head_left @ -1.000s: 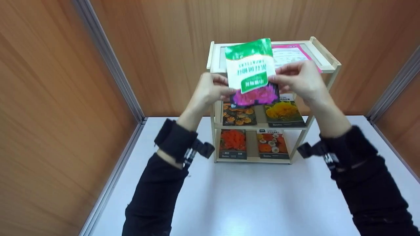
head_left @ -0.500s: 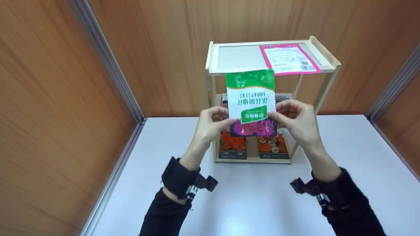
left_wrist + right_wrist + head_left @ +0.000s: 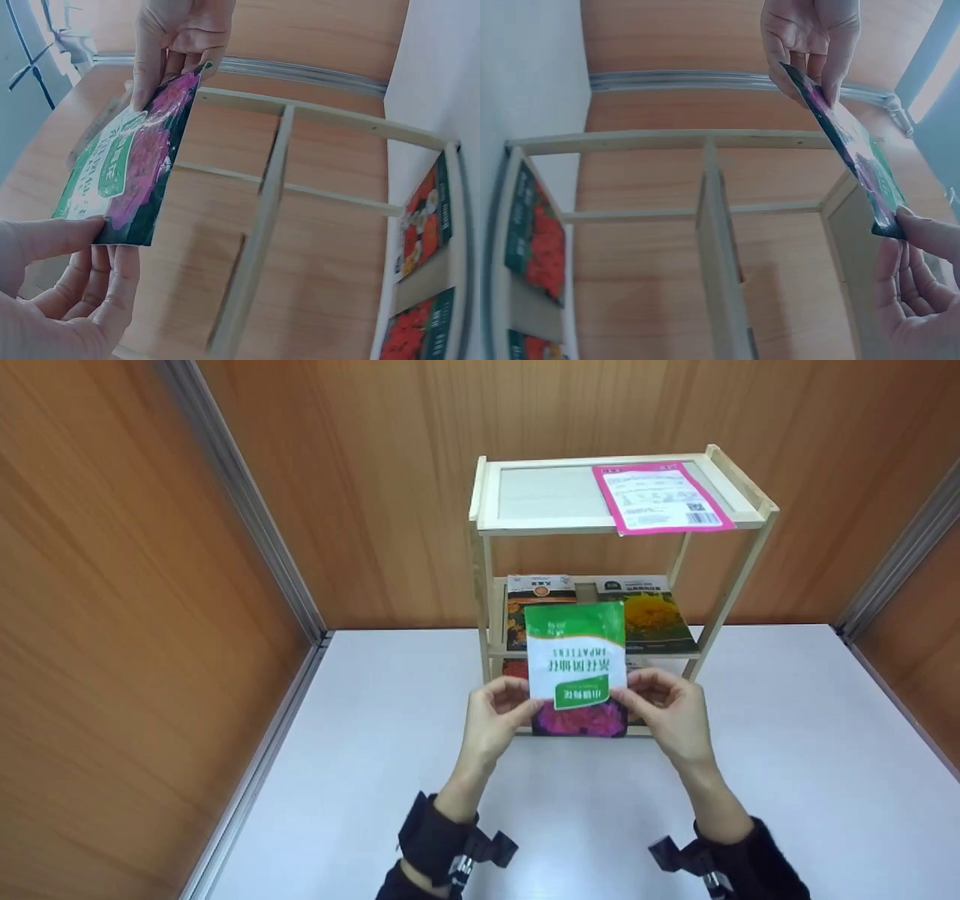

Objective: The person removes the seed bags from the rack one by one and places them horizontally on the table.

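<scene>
A seed packet (image 3: 576, 660), green and white with pink flowers and the word IMPATIENS, is held up by both hands in front of a small wooden rack, its print upside down in the head view. My left hand (image 3: 491, 724) pinches its left edge between thumb and fingers. Along the opposite edge, my right hand (image 3: 676, 724) pinches it the same way. In the left wrist view the packet (image 3: 127, 165) tilts, with the flower end nearer the rack. It hides much of the rack's bottom shelf from the head camera.
The wooden rack (image 3: 551, 530) stands on a white table (image 3: 390, 720) by wood-grain walls. A pink-edged packet (image 3: 660, 499) lies on its top, overhanging the front edge. On the middle shelf are an orange-flower packet (image 3: 541, 587) and a yellow-flower packet (image 3: 656, 619); red-flower packets (image 3: 411, 330) lie below.
Both hands have lowered the green and white packet from the rack's top level toward its lower shelves and drawn it nearer the body. The pink-edged packet, partly covered before, now shows whole.
</scene>
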`<state>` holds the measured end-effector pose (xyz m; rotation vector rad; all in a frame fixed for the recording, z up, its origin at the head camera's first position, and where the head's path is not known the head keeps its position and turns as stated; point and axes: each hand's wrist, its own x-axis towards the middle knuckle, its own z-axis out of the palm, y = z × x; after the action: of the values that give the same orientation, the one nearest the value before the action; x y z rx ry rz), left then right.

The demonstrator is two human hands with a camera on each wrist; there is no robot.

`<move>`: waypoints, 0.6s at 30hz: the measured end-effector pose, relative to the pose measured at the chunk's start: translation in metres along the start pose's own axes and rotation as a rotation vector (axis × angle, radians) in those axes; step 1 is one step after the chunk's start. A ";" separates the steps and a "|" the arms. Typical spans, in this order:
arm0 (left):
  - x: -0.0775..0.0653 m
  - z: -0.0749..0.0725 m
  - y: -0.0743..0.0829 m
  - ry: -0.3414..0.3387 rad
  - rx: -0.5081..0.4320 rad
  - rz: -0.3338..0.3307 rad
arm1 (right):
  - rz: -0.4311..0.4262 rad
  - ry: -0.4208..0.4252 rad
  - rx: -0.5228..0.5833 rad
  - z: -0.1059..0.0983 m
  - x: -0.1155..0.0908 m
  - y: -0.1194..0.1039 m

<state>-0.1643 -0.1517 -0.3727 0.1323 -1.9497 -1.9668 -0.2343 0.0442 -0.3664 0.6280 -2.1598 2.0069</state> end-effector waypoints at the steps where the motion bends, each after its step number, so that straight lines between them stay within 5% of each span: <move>1: -0.002 0.000 -0.006 0.001 -0.010 -0.011 | 0.012 0.001 0.003 0.000 -0.003 0.005; 10: -0.023 0.004 -0.056 0.035 -0.023 -0.117 | 0.143 0.007 -0.038 0.004 -0.026 0.052; 18: -0.037 0.008 -0.082 0.058 -0.059 -0.162 | 0.243 -0.001 -0.076 0.005 -0.042 0.076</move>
<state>-0.1480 -0.1342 -0.4595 0.3371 -1.8953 -2.0949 -0.2246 0.0507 -0.4520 0.3717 -2.4024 2.0219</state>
